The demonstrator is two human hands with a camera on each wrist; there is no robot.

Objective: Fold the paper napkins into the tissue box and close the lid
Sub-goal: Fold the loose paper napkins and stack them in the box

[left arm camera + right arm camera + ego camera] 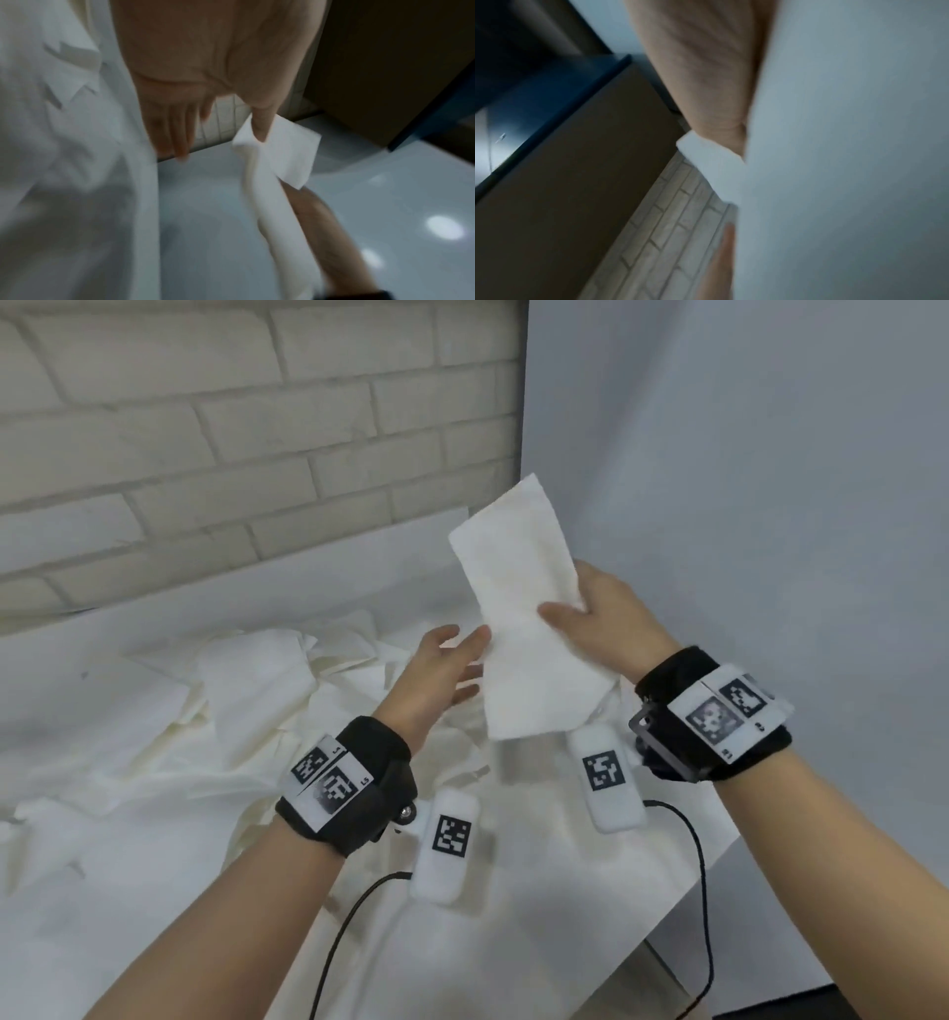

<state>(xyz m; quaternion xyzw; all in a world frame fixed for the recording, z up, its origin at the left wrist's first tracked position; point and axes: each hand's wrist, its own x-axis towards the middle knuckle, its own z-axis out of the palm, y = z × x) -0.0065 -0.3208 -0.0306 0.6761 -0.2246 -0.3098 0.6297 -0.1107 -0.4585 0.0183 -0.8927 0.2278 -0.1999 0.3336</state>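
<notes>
My right hand (575, 613) holds a white folded napkin (518, 608) upright above the table, thumb pressed on its front and fingers hidden behind it. My left hand (462, 660) is open with straight fingers, its fingertips at the napkin's left edge. In the left wrist view the left thumb (259, 125) lies against the napkin (290, 150) while the other fingers (177, 132) stay straight and apart from it. The napkin (847, 162) fills the right of the right wrist view, beside the right palm (706, 71). No tissue box shows in any view.
A loose pile of unfolded cream napkins (246, 711) covers the white table (61, 690) below and left of my hands. A white brick wall (205, 428) stands behind. The table's right edge (683, 891) runs diagonally. Black cables (703, 891) hang from my wrists.
</notes>
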